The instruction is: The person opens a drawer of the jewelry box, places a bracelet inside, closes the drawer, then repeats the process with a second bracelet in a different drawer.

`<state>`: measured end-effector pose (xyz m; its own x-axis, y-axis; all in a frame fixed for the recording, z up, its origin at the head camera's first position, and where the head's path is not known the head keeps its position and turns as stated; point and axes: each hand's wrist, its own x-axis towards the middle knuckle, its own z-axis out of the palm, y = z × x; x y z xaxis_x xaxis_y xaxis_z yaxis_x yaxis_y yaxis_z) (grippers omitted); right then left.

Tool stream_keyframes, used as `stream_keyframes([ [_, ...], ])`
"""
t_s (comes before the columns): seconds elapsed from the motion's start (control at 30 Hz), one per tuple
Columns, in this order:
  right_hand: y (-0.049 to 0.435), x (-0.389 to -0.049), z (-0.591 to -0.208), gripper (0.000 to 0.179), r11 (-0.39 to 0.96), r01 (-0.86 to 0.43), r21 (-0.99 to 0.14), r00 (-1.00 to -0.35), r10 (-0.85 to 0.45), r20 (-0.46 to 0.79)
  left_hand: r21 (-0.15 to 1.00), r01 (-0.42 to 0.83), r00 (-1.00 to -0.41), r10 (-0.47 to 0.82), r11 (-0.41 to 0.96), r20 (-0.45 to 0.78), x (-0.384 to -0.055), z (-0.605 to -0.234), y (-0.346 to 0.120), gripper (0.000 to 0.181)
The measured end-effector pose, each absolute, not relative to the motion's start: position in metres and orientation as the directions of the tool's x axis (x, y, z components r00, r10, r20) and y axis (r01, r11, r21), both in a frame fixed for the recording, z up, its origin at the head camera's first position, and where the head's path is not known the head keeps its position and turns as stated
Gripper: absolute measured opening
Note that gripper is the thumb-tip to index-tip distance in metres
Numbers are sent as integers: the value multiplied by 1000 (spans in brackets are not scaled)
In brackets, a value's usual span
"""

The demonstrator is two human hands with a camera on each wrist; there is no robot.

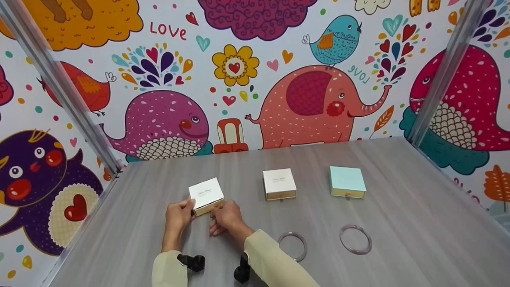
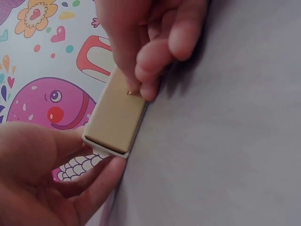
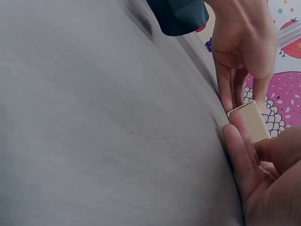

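The left hand [image 1: 179, 214] grips the left white box [image 1: 206, 192] on the table [image 1: 131, 239]; the right hand [image 1: 228, 218] seems to pinch its tab [image 2: 131, 93]. The drawer [image 2: 113, 115] looks not yet opened; 2 bangles [image 1: 360, 252] lie outside.

Worktop [image 1: 139, 199] is showing smooth, matt wood-look grain. White boxes [image 1: 206, 191] and mint box [image 1: 346, 177], towards back edge, are looking like matt card. Bangles [image 1: 360, 252], nearer front edge, are looking glossy. Back-corner posts [image 1: 445, 71] are looking like metal; sleeves [image 1: 171, 271], matt cloth.
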<state>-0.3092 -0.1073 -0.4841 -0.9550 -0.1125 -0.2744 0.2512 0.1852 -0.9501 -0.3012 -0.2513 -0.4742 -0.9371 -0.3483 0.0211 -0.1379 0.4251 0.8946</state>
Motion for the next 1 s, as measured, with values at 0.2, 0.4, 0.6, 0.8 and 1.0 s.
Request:
stream_keyframes([
  [0.2,-109,-311,-483,28,205,248,-947,-958,-92,-271,902,-163,-938,-345,399,-17,-301,-472,-251,36],
  [0.4,-109,-311,-482,27,212,238,-948,-963,-80,-259,908,-144,-939,-344,394,1,-302,-472,-250,36],
  [0.6,-110,-310,-484,28,210,237,-948,-962,-87,-260,900,-152,-939,-343,408,-3,-300,-473,-250,36],
  [0.8,-109,-309,-483,29,217,217,-952,-967,-84,-240,907,-161,-930,-368,390,-7,-301,-474,-250,36],
  [1.0,-108,-305,-481,32,222,208,-952,-967,-102,-235,920,-216,-909,-412,327,-67,-302,-474,-252,40],
])
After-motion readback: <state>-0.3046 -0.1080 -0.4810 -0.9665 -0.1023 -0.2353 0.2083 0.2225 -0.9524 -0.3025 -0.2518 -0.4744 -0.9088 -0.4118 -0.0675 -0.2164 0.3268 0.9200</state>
